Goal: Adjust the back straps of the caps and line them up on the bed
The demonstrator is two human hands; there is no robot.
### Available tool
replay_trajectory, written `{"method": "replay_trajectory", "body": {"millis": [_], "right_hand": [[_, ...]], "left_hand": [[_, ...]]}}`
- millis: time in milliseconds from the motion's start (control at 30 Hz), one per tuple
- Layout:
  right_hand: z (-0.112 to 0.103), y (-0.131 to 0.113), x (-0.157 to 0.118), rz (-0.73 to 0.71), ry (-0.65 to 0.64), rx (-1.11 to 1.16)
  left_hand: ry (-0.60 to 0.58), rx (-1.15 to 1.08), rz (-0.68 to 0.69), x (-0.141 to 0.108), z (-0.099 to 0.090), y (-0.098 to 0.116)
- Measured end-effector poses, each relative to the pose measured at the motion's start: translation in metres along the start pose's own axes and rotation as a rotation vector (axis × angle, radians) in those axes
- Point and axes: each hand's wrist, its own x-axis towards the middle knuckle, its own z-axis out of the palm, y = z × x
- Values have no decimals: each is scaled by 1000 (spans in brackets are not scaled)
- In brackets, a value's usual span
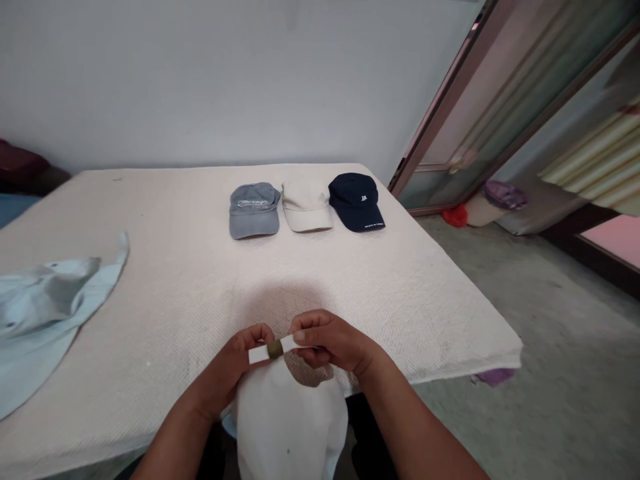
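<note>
A white cap (290,420) is at the near edge of the bed, its back opening facing away from me. Across that opening runs its white strap (259,355) with a brassy buckle (275,349). My left hand (239,357) grips the strap on the buckle's left side, fingers closed. On the other side, my right hand (330,340) pinches the strap between thumb and fingers. Beyond the hands lie a grey cap (255,210), a cream cap (306,205) and a navy cap (356,201), side by side with their brims toward me.
A pale blue brimmed hat (55,307) lies at the left on the white bed cover (175,267). Behind the bed stands a plain wall (225,80). To the right are a framed glass door (460,113), the grey floor (500,267) and a bin with a purple liner (500,197).
</note>
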Motion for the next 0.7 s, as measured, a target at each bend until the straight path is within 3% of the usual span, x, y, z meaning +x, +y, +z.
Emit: {"method": "replay_trajectory", "body": {"millis": [300, 533, 700], "right_hand": [[3, -1, 4, 39, 52, -166], [6, 2, 6, 38, 25, -378], [5, 3, 7, 35, 34, -410]], "left_hand": [[-51, -40, 62, 0, -3, -1], [-11, 43, -3, -1, 1, -3], [-8, 85, -47, -2, -3, -5]]}}
